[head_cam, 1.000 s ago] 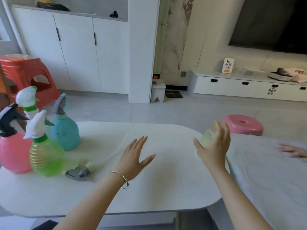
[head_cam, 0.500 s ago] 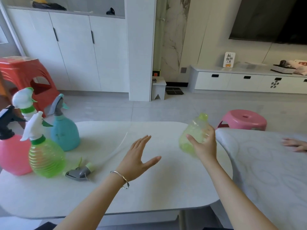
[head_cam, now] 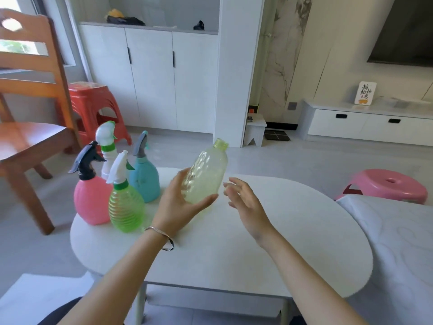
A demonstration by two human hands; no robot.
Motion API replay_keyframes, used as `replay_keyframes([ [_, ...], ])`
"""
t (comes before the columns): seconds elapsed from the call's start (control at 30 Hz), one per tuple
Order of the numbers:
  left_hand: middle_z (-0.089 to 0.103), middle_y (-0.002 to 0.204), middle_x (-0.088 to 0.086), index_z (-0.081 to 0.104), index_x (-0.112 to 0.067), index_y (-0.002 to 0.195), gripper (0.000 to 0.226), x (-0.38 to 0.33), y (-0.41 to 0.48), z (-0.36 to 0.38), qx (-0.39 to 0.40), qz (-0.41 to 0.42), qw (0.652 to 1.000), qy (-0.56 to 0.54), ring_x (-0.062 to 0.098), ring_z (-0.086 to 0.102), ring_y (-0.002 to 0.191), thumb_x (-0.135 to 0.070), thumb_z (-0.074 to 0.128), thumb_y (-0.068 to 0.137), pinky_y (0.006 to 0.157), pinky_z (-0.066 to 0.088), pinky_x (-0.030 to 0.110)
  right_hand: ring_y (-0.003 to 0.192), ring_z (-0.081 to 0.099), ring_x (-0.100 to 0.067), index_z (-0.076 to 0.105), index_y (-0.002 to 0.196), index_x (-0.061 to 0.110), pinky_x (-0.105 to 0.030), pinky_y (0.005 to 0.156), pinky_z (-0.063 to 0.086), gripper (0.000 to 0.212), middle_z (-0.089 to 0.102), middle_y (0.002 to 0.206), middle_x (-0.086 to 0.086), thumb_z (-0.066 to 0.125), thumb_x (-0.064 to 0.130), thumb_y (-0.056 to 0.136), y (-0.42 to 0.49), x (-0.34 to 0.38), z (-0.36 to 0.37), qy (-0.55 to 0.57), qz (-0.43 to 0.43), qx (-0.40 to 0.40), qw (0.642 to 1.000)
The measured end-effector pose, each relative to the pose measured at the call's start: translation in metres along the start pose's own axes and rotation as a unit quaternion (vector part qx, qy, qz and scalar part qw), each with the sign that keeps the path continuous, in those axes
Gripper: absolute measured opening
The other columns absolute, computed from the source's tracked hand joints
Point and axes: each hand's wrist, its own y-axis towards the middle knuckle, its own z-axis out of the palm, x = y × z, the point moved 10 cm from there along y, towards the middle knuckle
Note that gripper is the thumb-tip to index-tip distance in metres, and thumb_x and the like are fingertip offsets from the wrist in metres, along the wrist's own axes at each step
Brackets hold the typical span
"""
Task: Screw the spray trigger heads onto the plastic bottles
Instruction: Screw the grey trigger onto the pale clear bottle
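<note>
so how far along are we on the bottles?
Done: four bottles stand capped, pink, green, teal and white. In hand: the left hand holds an uncapped yellow bottle; the right hand is open beside it. Left: screwing on its trigger head, which isn't visible.

Bright, even daylight enters from the window point(head_cam: 21, 46) at upper left, leaving only soft, faint shadows on the white table point(head_cam: 293, 242). Wide-angle distortion bows the cabinet point(head_cam: 152, 78) and wall lines toward the edges. The wooden chair point(head_cam: 30, 113) shows slight motion blur; the centre is sharp.
</note>
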Motion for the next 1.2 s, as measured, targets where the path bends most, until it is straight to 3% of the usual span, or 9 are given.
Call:
replay_keyframes([
  [0.07,0.060,0.109,-0.018,0.047,-0.038,0.118,0.072,0.005,-0.002,-0.034,-0.029,-0.004,1.000,0.007,-0.006,0.056,0.100,-0.062,0.075,0.056,0.076,0.040,0.003,0.123,0.049,-0.002,0.051,0.121,0.035,-0.021,0.098,0.040,0.048,0.054,0.130,0.015,0.061,0.055,0.079,0.000,-0.012,0.022,-0.050,0.008,0.047,0.998],
  [0.27,0.056,0.112,-0.029,0.044,-0.048,0.118,0.069,0.015,-0.017,-0.086,-0.035,-0.007,0.999,0.026,-0.008,0.054,0.106,-0.062,0.075,0.058,0.085,0.045,0.018,0.124,0.036,0.003,0.043,0.132,0.038,-0.015,0.099,0.026,0.065,0.040,0.138,0.020,0.070,0.053,0.074,-0.004,-0.046,0.084,-0.266,-0.005,0.165,0.950],
  [0.33,0.059,0.110,-0.031,0.043,-0.055,0.113,0.063,0.017,-0.022,-0.093,-0.026,-0.002,0.999,0.026,-0.007,0.056,0.106,-0.061,0.075,0.059,0.084,0.046,0.014,0.126,0.035,0.001,0.042,0.134,0.033,-0.013,0.098,0.023,0.067,0.040,0.141,0.016,0.071,0.048,0.075,-0.002,-0.050,0.104,-0.295,-0.024,0.183,0.938],
  [0.53,0.058,0.114,-0.025,0.042,-0.055,0.114,0.064,0.025,-0.032,-0.098,-0.003,0.000,1.000,0.027,-0.009,0.055,0.106,-0.064,0.075,0.059,0.079,0.043,0.002,0.118,0.045,-0.014,0.046,0.128,0.024,-0.029,0.102,0.025,0.056,0.062,0.114,0.008,0.066,0.038,0.078,0.004,-0.048,0.152,-0.388,-0.121,0.186,0.895],
  [0.67,0.057,0.114,-0.025,0.041,-0.055,0.114,0.064,0.031,-0.035,-0.097,0.008,-0.004,0.999,0.031,-0.012,0.053,0.105,-0.061,0.075,0.059,0.078,0.041,-0.001,0.114,0.050,-0.020,0.049,0.129,0.018,-0.030,0.102,0.029,0.048,0.052,0.126,0.000,0.059,0.031,0.084,0.008,-0.066,0.163,-0.449,-0.140,0.200,0.860],
  [0.83,0.056,0.114,-0.028,0.040,-0.057,0.114,0.065,0.035,-0.033,-0.096,0.012,-0.002,0.999,0.042,-0.012,0.052,0.108,-0.060,0.076,0.060,0.080,0.039,-0.001,0.101,0.057,-0.020,0.055,0.123,0.015,-0.028,0.089,0.043,0.036,0.051,0.119,-0.003,0.058,0.021,0.088,0.022,-0.052,0.136,-0.364,-0.124,0.162,0.909],
  [0.97,0.052,0.112,-0.038,0.037,-0.064,0.110,0.065,0.043,-0.030,-0.088,0.014,-0.016,0.998,0.062,-0.019,0.048,0.107,-0.066,0.074,0.057,0.080,0.034,-0.005,0.092,0.055,-0.013,0.061,0.115,0.008,-0.008,0.084,0.038,0.026,0.057,0.107,-0.007,0.060,0.013,0.089,0.041,-0.002,0.065,-0.197,-0.151,-0.015,0.969],
  [1.03,0.050,0.114,-0.036,0.035,-0.062,0.112,0.068,0.048,-0.027,-0.079,0.031,-0.025,0.996,0.081,-0.020,0.046,0.108,-0.070,0.072,0.055,0.082,0.034,-0.004,0.093,0.058,-0.010,0.060,0.115,0.011,-0.006,0.083,0.041,0.024,0.061,0.107,-0.005,0.057,0.013,0.091,0.047,0.008,0.025,-0.069,-0.112,-0.093,0.987],
  [1.2,0.056,0.122,-0.016,0.042,-0.035,0.130,0.088,0.066,-0.024,-0.052,0.071,-0.040,0.989,0.125,-0.001,0.053,0.110,-0.071,0.070,0.055,0.094,0.041,0.018,0.096,0.064,-0.008,0.061,0.094,0.019,-0.031,0.098,0.045,0.019,0.061,0.095,0.003,0.043,0.025,0.098,0.047,0.004,-0.052,0.246,-0.030,-0.212,0.945],
])
